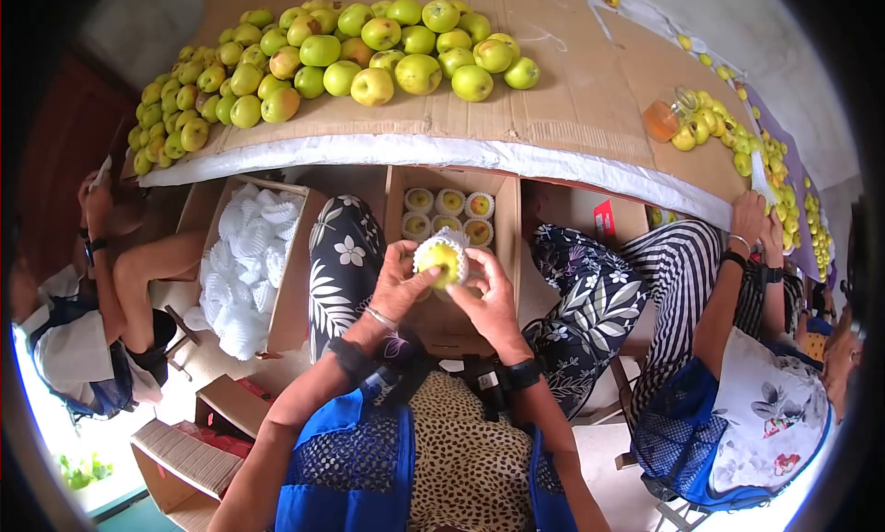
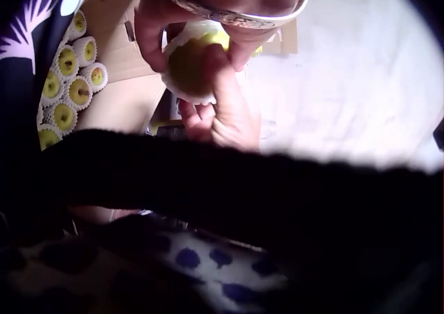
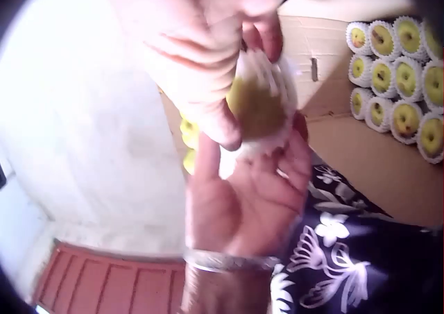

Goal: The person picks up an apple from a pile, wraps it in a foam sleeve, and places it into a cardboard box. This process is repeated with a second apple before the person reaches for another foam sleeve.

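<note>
A yellow-green fruit (image 1: 441,258) sits half inside a white foam net sleeve (image 1: 433,244), held over my lap. My left hand (image 1: 406,276) grips it from the left with the thumb on the fruit. From the right, my right hand (image 1: 483,288) curls round the net. In the left wrist view the fruit (image 2: 189,65) sits between my left hand's fingers (image 2: 151,40) and my right hand (image 2: 223,113). The right wrist view shows the netted fruit (image 3: 262,104) pinched by my right hand (image 3: 208,57), with my braceleted left hand (image 3: 243,196) cupped under it.
An open carton (image 1: 509,255) before my knees holds several netted fruits (image 1: 450,214). To its left stands a carton of foam nets (image 1: 244,269). A heap of loose fruit (image 1: 350,53) lies on the cardboard-covered table (image 1: 572,89). Other people sit at the left (image 1: 101,292) and right (image 1: 737,348).
</note>
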